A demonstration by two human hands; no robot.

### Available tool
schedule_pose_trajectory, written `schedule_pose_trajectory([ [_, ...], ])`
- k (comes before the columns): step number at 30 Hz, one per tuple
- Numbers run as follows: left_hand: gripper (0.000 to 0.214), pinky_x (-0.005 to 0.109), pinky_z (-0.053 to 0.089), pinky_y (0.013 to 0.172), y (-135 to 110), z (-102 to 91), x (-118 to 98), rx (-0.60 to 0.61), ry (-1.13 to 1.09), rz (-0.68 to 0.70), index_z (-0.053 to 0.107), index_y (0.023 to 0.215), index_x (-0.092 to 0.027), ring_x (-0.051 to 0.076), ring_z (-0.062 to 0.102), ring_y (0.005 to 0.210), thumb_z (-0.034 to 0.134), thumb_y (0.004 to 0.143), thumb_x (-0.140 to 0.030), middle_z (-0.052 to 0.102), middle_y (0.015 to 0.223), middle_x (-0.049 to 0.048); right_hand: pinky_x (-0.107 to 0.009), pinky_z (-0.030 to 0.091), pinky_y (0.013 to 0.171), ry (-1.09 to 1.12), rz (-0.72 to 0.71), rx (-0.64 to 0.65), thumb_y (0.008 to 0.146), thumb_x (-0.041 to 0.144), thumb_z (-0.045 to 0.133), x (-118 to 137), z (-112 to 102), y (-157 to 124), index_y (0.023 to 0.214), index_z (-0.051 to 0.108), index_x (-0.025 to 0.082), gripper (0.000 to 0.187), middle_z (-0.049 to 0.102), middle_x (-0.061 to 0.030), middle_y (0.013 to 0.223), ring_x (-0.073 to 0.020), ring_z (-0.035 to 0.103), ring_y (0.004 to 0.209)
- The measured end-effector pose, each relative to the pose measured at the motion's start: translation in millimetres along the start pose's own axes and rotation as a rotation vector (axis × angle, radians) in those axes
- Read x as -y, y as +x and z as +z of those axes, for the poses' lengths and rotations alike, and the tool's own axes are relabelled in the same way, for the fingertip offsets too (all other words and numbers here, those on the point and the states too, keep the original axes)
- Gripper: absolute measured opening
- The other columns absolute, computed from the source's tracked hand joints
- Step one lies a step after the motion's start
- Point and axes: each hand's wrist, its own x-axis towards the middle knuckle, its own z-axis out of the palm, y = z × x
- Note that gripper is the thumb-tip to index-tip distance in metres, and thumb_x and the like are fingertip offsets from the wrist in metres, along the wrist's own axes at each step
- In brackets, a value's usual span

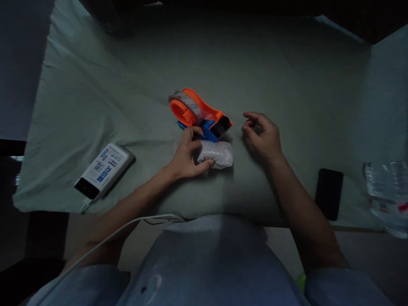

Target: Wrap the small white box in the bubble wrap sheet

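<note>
A small bundle in bubble wrap (217,154) lies on the cloth-covered table in front of me. My left hand (187,156) grips its left end, thumb along the near side and fingers at the far side. Just beyond the bundle rests an orange and blue tape dispenser (207,111) with a roll of clear tape. The left index finger reaches to the dispenser's blue part. To the right, apart from both things, my right hand (262,135) hovers with fingers curled and thumb near the index fingertip. Whether anything small is between those fingertips cannot be made out.
A white power bank (106,168) with a cable plugged in lies at the left. A black phone (329,193) is near the right front edge, beside a clear plastic bottle (387,195). A white cable (127,223) crosses over my left forearm.
</note>
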Motion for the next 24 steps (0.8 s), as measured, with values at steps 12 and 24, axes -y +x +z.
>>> schedule_pose_trajectory([
  [12, 0.021, 0.047, 0.038, 0.101, 51.3, -38.8, 90.4, -0.204, 0.108, 0.119, 0.061, 0.073, -0.021, 0.029, 0.043, 0.118, 0.072, 0.065, -0.036, 0.044, 0.116, 0.0119, -0.033, 0.051, 0.085, 0.487, 0.318, -0.078, 0.069, 0.022, 0.072, 0.7, -28.4, -2.9, 0.09, 0.069, 0.025, 0.021, 0.068, 0.0022, 0.075, -0.0148, 0.066, 0.08],
  [24, 0.027, 0.035, 0.05, 0.068, -7.4, -18.4, 6.5, -0.152, -0.312, -0.577, 0.065, 0.081, -0.019, 0.02, 0.061, 0.078, 0.061, 0.076, -0.045, 0.06, 0.08, 0.0059, -0.03, 0.051, 0.074, 0.552, 0.403, -0.135, 0.065, 0.017, 0.072, 17.1, -21.9, -26.4, 0.086, 0.068, 0.023, 0.022, 0.064, 0.0038, 0.07, -0.0115, 0.063, 0.07],
])
